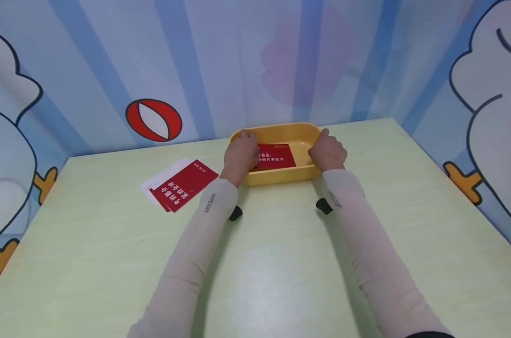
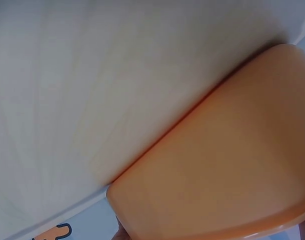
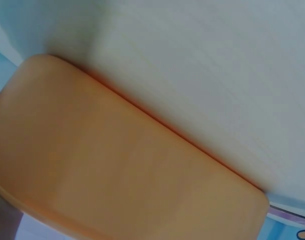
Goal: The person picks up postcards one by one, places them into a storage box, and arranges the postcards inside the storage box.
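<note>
The left hand point(image 1: 241, 156) and right hand point(image 1: 328, 150) grip 2 opposite ends of the yellow tray point(image 1: 281, 177), fingers curled over its rim, probably for balance; it stands toward the bench's point(image 1: 276, 272) far edge.

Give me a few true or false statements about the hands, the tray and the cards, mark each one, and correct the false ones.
1. The left hand grips the left end of the tray. True.
2. The right hand holds nothing. False: it grips the tray's right end.
3. A red card lies inside the tray. True.
4. The tray is tipped on its side. False: it stands upright on the table.
5. More cards lie on the table, left of the tray. True.
6. The person is bare-armed. False: there are pale sleeves.
</note>
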Demonstrator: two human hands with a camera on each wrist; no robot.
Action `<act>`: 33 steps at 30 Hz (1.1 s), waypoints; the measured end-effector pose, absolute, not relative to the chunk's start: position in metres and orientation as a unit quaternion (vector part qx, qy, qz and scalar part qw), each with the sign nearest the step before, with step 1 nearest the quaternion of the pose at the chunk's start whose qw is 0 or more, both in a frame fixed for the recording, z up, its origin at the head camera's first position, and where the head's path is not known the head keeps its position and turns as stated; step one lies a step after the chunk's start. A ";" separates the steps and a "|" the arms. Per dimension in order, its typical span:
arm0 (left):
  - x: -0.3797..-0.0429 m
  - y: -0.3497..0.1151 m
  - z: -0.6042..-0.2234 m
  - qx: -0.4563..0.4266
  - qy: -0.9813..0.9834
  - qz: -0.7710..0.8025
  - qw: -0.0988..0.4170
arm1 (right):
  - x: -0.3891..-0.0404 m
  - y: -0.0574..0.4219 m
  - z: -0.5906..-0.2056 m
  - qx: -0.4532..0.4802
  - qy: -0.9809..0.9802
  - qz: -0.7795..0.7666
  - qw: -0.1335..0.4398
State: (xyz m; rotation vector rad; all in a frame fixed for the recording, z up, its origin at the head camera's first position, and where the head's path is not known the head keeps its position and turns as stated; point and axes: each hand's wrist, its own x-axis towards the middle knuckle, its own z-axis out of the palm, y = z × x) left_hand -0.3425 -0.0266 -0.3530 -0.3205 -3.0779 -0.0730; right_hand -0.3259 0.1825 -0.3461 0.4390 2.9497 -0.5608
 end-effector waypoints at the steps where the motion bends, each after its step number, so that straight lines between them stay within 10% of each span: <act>1: -0.343 -0.027 -0.353 -0.103 -0.994 -0.022 0.023 | -0.326 0.182 -0.346 0.145 0.971 -0.185 0.053; 33: -0.344 -0.033 -0.354 -0.102 -0.995 0.011 0.007 | -0.329 0.175 -0.349 0.148 0.968 -0.193 0.059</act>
